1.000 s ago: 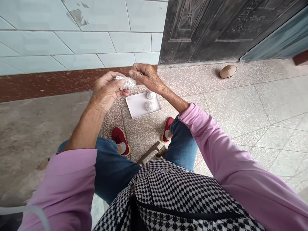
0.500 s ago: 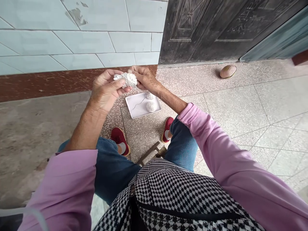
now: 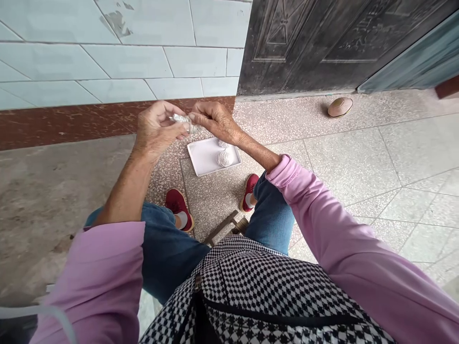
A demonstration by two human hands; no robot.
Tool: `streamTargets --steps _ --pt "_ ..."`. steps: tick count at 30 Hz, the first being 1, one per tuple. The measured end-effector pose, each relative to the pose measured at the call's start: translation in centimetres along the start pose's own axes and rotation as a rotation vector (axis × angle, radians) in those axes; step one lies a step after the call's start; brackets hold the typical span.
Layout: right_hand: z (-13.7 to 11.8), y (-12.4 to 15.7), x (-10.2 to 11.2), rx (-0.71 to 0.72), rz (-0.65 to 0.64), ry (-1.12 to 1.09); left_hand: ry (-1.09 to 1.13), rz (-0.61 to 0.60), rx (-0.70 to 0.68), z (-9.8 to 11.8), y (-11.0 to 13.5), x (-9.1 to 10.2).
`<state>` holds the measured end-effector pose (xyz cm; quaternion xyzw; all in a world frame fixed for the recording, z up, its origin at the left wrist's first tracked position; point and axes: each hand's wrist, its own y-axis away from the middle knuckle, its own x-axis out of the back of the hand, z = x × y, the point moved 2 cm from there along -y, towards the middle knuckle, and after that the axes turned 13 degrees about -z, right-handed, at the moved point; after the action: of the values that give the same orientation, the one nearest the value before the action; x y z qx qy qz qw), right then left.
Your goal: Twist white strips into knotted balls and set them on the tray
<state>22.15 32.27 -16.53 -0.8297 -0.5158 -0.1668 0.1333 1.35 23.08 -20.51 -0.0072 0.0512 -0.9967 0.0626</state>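
Note:
My left hand grips a small bundle of wound white yarn, its thumb across the near side. The bundle looks slightly blurred, and part of it is hidden by the fingers. At the bundle's right end, my right hand is closed in a pinch on the yarn; the strand between its fingertips is too fine to make out. Below the hands, on the floor, lies a shallow white tray. Two balls of white yarn, a nearer ball and a farther ball, sit in its right part.
A tiled wall with a brown base strip stands ahead, beside a dark door. A pinkish rounded object lies on the floor near the door. Red shoes flank the tray's near side, with a wooden stool edge between my legs.
My right hand has turned at the bundle's right end, its fingers now more curled in. The bundle is tilted and less of it shows. The tray has stayed put.

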Motion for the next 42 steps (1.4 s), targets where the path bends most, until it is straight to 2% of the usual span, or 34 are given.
streamTargets --steps 3,5,8,11,15,18,20,25,28,32,35,38,42 --pt "0.4 -0.4 0.7 -0.041 0.057 -0.127 0.197 -0.183 0.071 0.8 0.5 -0.6" --pt "0.7 -0.7 0.6 -0.048 0.036 -0.268 0.335 -0.194 0.061 1.1 0.6 -0.8" --pt "1.1 -1.2 -0.1 -0.037 -0.001 -0.430 0.440 -0.118 0.020 1.0 0.3 -0.8" --pt "1.3 -1.5 -1.1 -0.010 0.006 -0.397 0.433 0.003 -0.020 0.3 -0.4 -0.6" --pt "0.4 -1.1 -2.1 -0.012 0.011 -0.390 0.282 0.131 -0.155 -0.7 -1.3 -0.2" --pt "-0.4 -0.7 -2.3 -0.081 0.024 -0.492 0.141 0.117 -0.207 -1.0 -1.5 -0.3" --pt "-0.6 -0.6 -2.4 -0.082 0.028 -0.534 0.104 0.092 -0.190 -1.1 -1.4 -0.5" --pt "-0.2 -0.7 -2.6 0.022 0.015 -0.565 0.019 0.101 -0.116 -1.0 -0.6 -0.9" --pt "0.1 -0.4 -2.9 -0.038 -0.017 -0.576 -0.022 0.135 -0.137 -0.1 -0.1 -1.7" --pt "-0.5 0.3 -3.0 -0.133 0.028 -0.704 0.108 0.205 -0.208 1.4 0.3 -3.6" --pt "-1.6 0.5 -3.1 -0.183 0.066 -0.808 0.252 0.252 -0.149 2.0 0.0 -5.1" --pt "-2.4 0.4 -2.9 -0.231 0.086 -0.844 0.305 0.305 -0.049 2.1 -0.6 -6.0" --pt "-2.7 0.1 -2.5 -0.265 0.072 -0.817 0.266 0.328 -0.070 2.1 -0.8 -6.0"
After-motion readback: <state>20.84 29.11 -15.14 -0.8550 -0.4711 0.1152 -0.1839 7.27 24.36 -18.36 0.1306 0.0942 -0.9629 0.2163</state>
